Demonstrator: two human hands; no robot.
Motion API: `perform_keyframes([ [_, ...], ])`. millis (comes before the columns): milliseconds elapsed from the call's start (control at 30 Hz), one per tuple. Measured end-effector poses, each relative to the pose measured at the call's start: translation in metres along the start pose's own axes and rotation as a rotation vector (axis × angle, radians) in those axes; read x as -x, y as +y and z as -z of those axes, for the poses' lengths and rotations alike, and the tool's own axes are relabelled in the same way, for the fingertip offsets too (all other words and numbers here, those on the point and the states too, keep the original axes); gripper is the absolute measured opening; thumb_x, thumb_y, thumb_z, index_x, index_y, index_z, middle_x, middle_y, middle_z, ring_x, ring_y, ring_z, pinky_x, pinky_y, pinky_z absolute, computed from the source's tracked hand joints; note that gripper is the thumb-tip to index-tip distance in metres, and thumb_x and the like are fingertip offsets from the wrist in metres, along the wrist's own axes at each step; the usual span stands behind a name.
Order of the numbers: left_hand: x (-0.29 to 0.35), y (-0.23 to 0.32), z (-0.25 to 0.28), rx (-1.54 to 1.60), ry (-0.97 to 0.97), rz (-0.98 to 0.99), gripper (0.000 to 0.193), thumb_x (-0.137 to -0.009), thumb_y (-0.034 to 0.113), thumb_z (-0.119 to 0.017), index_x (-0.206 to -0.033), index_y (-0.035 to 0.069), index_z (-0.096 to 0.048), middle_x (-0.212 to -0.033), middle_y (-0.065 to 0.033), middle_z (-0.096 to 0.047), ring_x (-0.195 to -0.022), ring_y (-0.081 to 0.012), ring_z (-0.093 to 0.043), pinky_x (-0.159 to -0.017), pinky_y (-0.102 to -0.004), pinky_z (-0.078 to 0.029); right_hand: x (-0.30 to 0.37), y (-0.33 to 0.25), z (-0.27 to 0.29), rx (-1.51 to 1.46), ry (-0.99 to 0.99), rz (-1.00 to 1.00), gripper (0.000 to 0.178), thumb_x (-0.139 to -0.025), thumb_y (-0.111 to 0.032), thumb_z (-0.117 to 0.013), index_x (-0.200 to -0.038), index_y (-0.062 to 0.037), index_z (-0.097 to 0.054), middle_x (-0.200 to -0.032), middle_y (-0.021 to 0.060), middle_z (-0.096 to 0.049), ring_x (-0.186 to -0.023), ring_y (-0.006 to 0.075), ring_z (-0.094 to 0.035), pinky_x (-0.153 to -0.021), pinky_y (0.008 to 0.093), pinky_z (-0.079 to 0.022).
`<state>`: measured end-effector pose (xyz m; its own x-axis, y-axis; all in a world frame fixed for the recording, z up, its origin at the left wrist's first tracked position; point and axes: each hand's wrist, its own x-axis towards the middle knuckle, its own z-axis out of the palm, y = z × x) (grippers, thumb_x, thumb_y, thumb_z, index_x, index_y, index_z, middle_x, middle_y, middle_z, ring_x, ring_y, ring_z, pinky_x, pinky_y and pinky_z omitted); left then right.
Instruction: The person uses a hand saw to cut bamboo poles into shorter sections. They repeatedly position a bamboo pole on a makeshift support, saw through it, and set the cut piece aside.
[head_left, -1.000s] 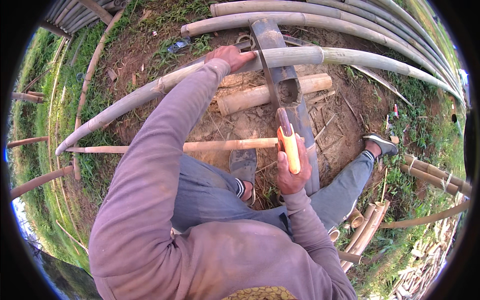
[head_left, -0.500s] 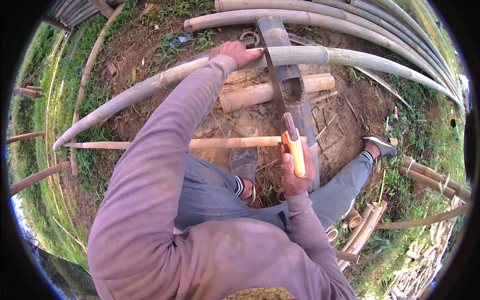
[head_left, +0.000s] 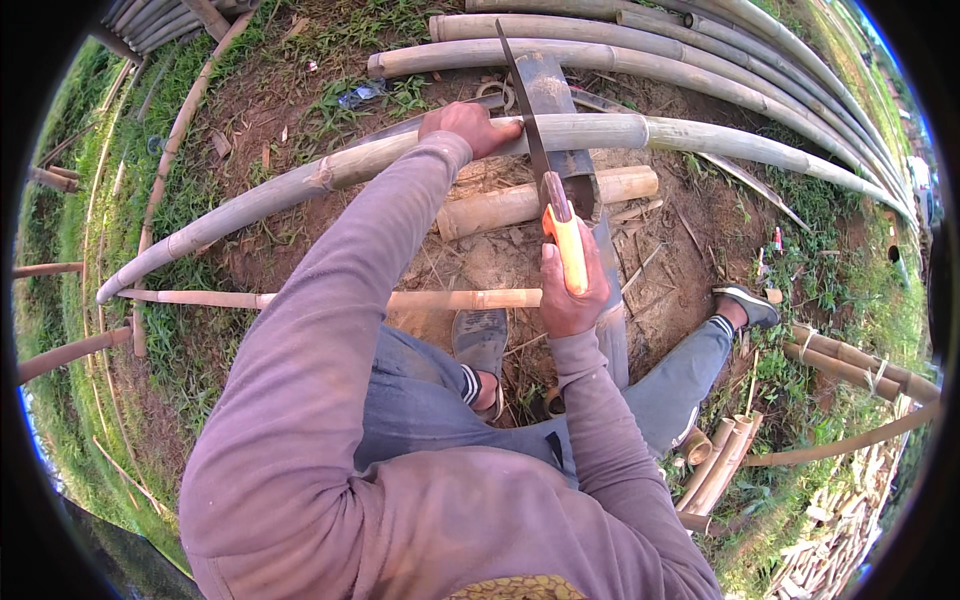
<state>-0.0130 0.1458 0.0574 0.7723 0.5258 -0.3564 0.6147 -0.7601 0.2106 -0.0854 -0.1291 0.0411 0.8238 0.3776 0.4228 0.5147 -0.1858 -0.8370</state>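
A long bamboo pole [head_left: 590,131] lies crosswise over a thick dark bamboo piece [head_left: 545,85]. My left hand [head_left: 465,128] grips the pole just left of a hand saw [head_left: 531,105], its thumb close to the blade. My right hand [head_left: 578,290] is closed around the saw's orange and brown handle. The blade rests across the pole and reaches past its far side; how deep it sits cannot be made out. Under the pole lies a short bamboo section [head_left: 490,212], nearer to me. A thin bamboo stick [head_left: 470,300] runs crosswise closer to my legs.
Several long bamboo poles [head_left: 660,65] are stacked at the far right. Cut bamboo pieces [head_left: 722,460] lie beside my right leg, with a heap of split scraps [head_left: 835,540] at the lower right. A blue plastic scrap [head_left: 360,95] lies on the grass at the far left.
My right hand has pushed the saw away from me, so more blade sticks out beyond the pole. My left hand keeps its hold on the pole.
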Motion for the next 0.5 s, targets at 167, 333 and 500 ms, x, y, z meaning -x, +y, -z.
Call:
perform_keyframes([
  [167, -0.003, -0.004, -0.005, -0.013, -0.03, -0.043, 0.09, -0.089, 0.087, -0.044, -0.118, 0.01, -0.082, -0.125, -0.0125, -0.078, -0.118, -0.027, -0.073, -0.095, -0.0439, -0.058, 0.116, -0.03, 0.08, -0.033, -0.083, -0.216, 0.056, -0.097, -0.008, -0.072, -0.145, 0.0128, -0.052, -0.137, 0.0264, -0.068, -0.122, 0.0319, -0.071, -0.103, 0.0403, -0.057],
  [333, -0.004, -0.01, -0.012, 0.025, -0.002, -0.041, 0.091, -0.088, 0.088, -0.045, -0.118, 0.01, -0.081, -0.123, -0.0144, -0.077, -0.119, -0.0299, -0.072, -0.099, -0.0457, -0.056, 0.095, -0.029, 0.067, 0.05, -0.116, -0.132, 0.053, -0.098, -0.009, -0.072, -0.143, 0.0113, -0.054, -0.135, 0.0246, -0.069, -0.119, 0.0303, -0.072, -0.101, 0.04, -0.058],
  [500, -0.018, -0.026, -0.018, 0.078, -0.027, -0.162, 0.098, -0.085, 0.092, -0.043, -0.13, 0.011, -0.075, -0.126, -0.021, -0.075, -0.123, -0.038, -0.069, -0.106, -0.0498, -0.052, -0.013, 0.002, -0.012, -0.065, 0.041, -0.065, 0.048, -0.095, -0.006, -0.076, -0.139, 0.0059, -0.061, -0.132, 0.0205, -0.07, -0.12, 0.0265, -0.07, -0.102, 0.0381, -0.055],
])
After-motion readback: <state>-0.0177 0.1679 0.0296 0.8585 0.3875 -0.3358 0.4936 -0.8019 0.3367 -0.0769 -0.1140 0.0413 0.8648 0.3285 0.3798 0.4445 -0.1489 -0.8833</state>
